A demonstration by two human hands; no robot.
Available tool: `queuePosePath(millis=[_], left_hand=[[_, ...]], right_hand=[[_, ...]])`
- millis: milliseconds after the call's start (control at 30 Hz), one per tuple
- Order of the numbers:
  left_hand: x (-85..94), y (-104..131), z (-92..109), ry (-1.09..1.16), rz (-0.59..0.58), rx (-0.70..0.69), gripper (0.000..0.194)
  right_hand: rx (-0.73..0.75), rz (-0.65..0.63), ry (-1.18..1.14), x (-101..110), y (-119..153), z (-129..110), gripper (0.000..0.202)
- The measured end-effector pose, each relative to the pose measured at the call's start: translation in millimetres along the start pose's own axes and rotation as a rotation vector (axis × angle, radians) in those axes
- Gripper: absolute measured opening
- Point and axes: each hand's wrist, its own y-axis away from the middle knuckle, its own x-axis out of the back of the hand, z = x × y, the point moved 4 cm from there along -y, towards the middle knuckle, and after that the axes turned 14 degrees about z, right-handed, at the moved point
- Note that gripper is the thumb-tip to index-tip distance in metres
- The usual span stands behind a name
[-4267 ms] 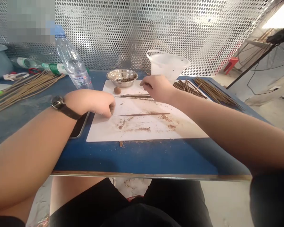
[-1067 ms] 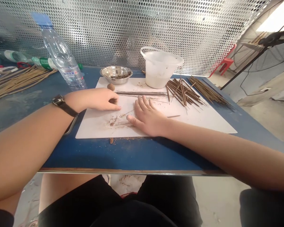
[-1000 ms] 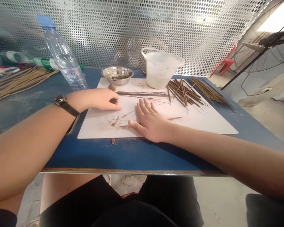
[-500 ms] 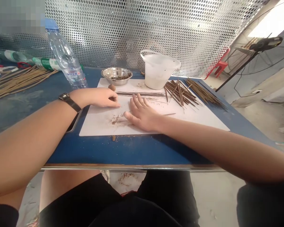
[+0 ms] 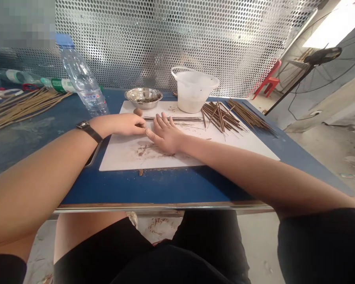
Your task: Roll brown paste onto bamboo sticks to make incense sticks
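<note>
Resting right hand flat across thin stick on white board, with fingers spread, gripping nothing; bending left hand inward just left, grip unclear. Keep palm pressure light, even.

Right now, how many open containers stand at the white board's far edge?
2: the metal bowl on the left and the white bucket to its right. None looks hidden.

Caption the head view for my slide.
Spread right hand, beside the curled left hand, over a thin brown stick on a white rectangular board, translucent white plastic bucket behind.
</note>
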Motion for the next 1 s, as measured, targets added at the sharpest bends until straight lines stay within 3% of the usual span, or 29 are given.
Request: queuePosePath(millis=[267,367,500,667,833,1000], left_hand=[[2.1,4,7,0.004,0.01,0.03,0.052],[2.1,3,8,-0.01,0.002,0.037,0.05],[3.6,5,10,-0.012,-0.022,0.017,0.041],[1.7,3,5,-0.002,-0.026,0.027,0.056],[0.5,0,0,-0.011,0.014,0.035,0.054],[2.2,3,5,-0.013,-0.001,0.043,0.056]], right_hand=[[0.189,-0.044,-0.137,5,90,-35,0.13],[0.175,-0.029,-0.137,1,81,-38,0.129],[0.114,0.001,-0.091,-4,31,-29,0.123],[0.122,0.038,-0.134,15,-3,0,0.114],[0.07,0.055,-0.007,26,24,34,0.116],[0.08,-0.033,0.081,18,73,26,0.125]])
